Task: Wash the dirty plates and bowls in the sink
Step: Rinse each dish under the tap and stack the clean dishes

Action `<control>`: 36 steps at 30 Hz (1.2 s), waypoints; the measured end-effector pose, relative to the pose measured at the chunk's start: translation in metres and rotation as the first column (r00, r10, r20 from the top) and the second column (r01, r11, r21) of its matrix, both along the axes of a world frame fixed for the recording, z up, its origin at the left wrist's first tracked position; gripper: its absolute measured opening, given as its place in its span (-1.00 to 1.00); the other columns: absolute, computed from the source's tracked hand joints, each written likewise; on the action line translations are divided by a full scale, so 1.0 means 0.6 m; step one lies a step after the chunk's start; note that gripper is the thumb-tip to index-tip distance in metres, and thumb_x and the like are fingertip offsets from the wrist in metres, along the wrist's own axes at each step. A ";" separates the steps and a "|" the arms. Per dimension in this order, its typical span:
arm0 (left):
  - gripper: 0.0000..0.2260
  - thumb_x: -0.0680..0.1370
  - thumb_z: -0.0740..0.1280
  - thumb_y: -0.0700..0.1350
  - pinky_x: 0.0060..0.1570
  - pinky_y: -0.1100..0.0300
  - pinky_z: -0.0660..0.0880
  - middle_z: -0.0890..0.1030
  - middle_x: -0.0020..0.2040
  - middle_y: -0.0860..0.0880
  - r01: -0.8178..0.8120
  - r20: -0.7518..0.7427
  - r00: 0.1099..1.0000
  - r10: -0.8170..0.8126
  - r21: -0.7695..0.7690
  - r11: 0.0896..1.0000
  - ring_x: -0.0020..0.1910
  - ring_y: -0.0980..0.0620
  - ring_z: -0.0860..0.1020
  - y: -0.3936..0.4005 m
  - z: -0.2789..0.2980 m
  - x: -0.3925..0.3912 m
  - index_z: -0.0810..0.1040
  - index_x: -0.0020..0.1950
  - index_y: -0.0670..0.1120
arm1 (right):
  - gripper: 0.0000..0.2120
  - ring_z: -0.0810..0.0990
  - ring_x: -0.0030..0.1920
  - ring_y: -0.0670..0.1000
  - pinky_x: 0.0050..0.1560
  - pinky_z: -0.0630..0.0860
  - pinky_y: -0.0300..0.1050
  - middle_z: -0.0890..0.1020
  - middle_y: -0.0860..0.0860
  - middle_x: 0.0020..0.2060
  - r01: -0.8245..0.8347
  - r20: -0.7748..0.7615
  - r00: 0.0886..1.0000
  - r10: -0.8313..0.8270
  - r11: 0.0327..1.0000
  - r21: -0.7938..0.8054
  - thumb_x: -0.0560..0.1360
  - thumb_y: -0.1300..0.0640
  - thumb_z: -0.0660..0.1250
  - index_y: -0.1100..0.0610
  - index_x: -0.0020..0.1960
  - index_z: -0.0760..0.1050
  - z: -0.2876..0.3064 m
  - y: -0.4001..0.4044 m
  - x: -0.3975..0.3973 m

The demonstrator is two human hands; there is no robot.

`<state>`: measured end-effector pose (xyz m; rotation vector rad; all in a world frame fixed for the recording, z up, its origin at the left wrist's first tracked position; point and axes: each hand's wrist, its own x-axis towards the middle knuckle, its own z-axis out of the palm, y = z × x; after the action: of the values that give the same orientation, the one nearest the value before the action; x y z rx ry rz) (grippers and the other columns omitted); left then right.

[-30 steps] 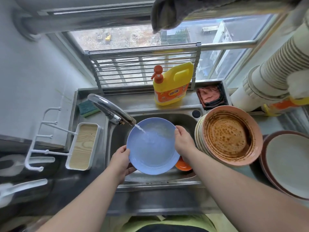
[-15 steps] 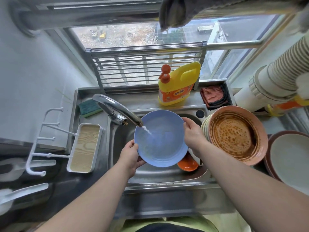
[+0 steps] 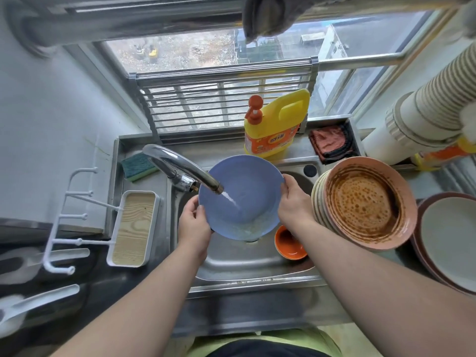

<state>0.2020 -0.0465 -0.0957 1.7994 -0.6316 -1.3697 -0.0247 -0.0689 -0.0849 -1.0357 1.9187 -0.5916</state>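
Note:
A blue plate is held tilted over the steel sink, under the running tap. Water strikes the plate's face and pools at its lower edge. My left hand grips the plate's lower left rim. My right hand grips its right rim. An orange bowl sits in the sink basin below my right wrist. To the right of the sink stands a stack of plates topped by a pink plate smeared with brown sauce.
Yellow detergent bottle behind the sink. Green sponge by the tap base. A white tray with hooks left of the sink. Clean-looking brown-rimmed plates at far right, paper cups above. Red cloth at back right.
The blue plate has been raised and tipped more steeply toward the tap, with both hands still on its rim. More of the orange bowl shows beneath it.

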 end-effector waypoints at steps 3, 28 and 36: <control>-0.74 0.67 0.21 0.02 0.24 -0.19 0.60 0.73 0.13 0.05 0.047 0.111 0.993 -0.040 -0.059 0.997 0.17 -0.06 0.67 0.001 -0.003 0.019 0.60 0.25 0.28 | -0.73 0.58 -0.02 0.18 0.00 0.46 0.05 0.64 0.01 -0.09 0.049 0.007 0.999 -0.049 0.999 0.024 0.73 -0.13 0.07 -0.17 0.27 0.50 -0.015 0.004 0.018; -0.78 0.75 0.17 -0.18 0.04 -0.05 0.63 0.69 0.05 -0.08 -0.215 -0.058 0.974 0.218 0.054 0.975 -0.04 -0.04 0.64 0.001 -0.029 0.028 0.55 0.17 0.08 | -0.75 0.62 0.03 -0.07 -0.01 0.46 -0.09 0.69 -0.18 -0.03 0.048 0.118 0.992 -0.039 0.996 -0.074 0.73 -0.07 0.13 -0.19 0.20 0.58 0.011 0.016 0.041; -0.81 0.71 0.25 -0.14 -0.05 -0.03 0.55 0.71 -0.13 -0.04 -0.168 -0.277 0.933 0.230 0.232 0.958 -0.10 -0.09 0.54 0.003 -0.063 -0.044 0.52 0.28 0.06 | -0.75 0.60 0.04 0.00 0.00 0.50 -0.02 0.68 -0.13 0.02 -0.194 -0.152 0.975 0.163 0.956 -0.220 0.74 -0.06 0.14 -0.22 0.30 0.54 0.081 0.020 -0.016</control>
<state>0.1756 -0.0449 -0.1335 1.7070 -0.1433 -1.5694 -0.0341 -0.0568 -0.0366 -1.4148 1.8734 -0.6697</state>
